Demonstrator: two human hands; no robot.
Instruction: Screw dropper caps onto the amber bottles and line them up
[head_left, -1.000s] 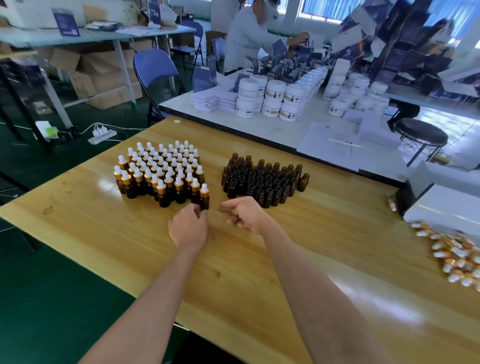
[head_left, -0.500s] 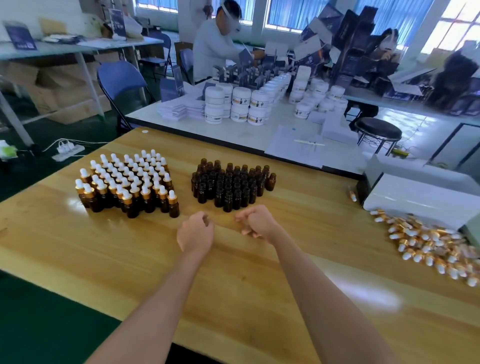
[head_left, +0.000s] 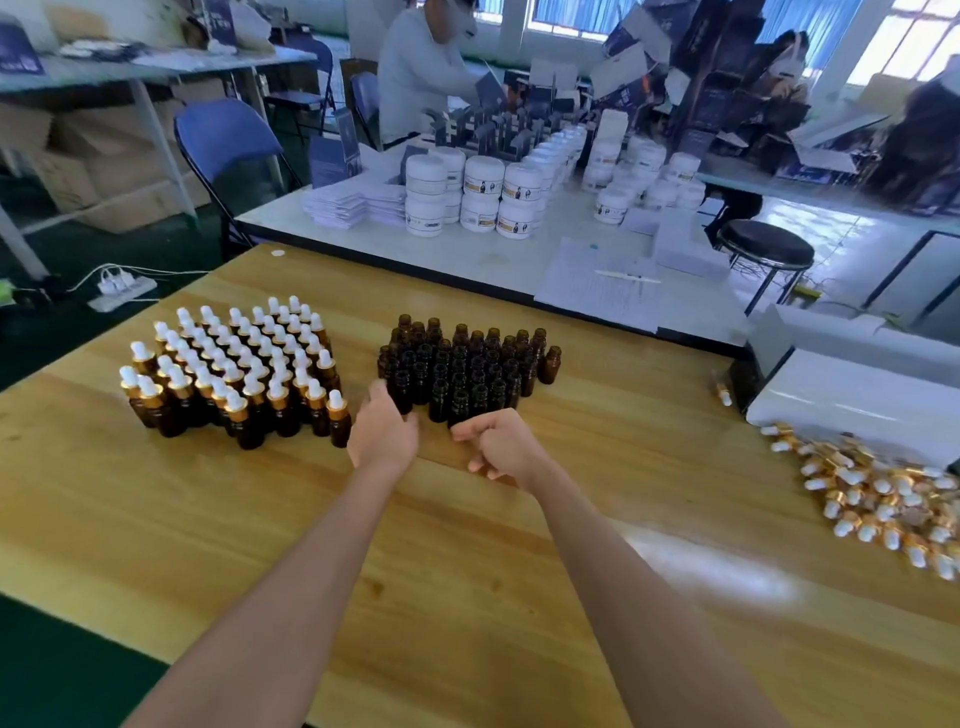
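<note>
Several capped amber bottles (head_left: 234, 374) with white droppers and gold collars stand in rows on the left of the wooden table (head_left: 156, 519). In the middle stands a cluster of uncapped amber bottles (head_left: 462, 364). A heap of loose dropper caps (head_left: 883, 499) lies at the right edge. My left hand (head_left: 383, 431) reaches up to the front left corner of the uncapped cluster, fingers extended beside a bottle there. My right hand (head_left: 501, 441) hovers just in front of the cluster with fingers curled, holding nothing that I can see.
A white box (head_left: 857, 400) sits at the right, behind the caps, with one stray cap (head_left: 723, 395) beside it. Beyond my table is a white table (head_left: 493, 260) with stacked white jars (head_left: 467, 192), where a person (head_left: 421, 67) works. A blue chair (head_left: 223, 140) and a stool (head_left: 766, 249) stand nearby.
My left hand has left the capped rows, moved right and opened its fingers toward the uncapped cluster. The right hand stays curled in front of it. My view has swung right.
</note>
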